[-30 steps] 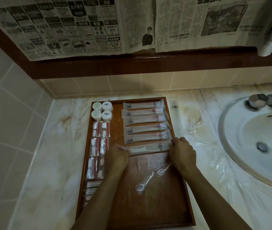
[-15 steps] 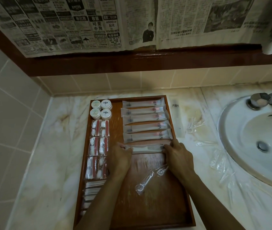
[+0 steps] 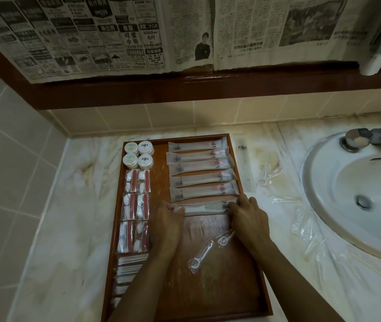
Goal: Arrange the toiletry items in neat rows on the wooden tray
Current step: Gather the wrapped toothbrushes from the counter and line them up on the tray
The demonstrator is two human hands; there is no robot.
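Note:
A wooden tray (image 3: 219,296) lies on the marble counter. Along its right side several wrapped toothbrush packets (image 3: 202,176) lie in a column. Just below them is a wrapped comb packet (image 3: 204,208); my left hand (image 3: 166,225) pinches its left end and my right hand (image 3: 247,217) pinches its right end. On the tray's left side sit round white jars (image 3: 139,155), cotton-swab packs (image 3: 136,205) and thin white sachets (image 3: 128,268). Two wrapped floss picks (image 3: 210,248) lie loose on the tray below my hands.
More clear-wrapped floss picks (image 3: 269,175) and another long clear packet (image 3: 243,163) lie on the counter right of the tray. A white sink (image 3: 356,194) with a metal tap (image 3: 370,137) sits at the right. Tiled walls close off the left and back.
Both hands have nudged the comb packet up towards the toothbrush column, and my right hand has slid slightly left along it. The camera tilted a little.

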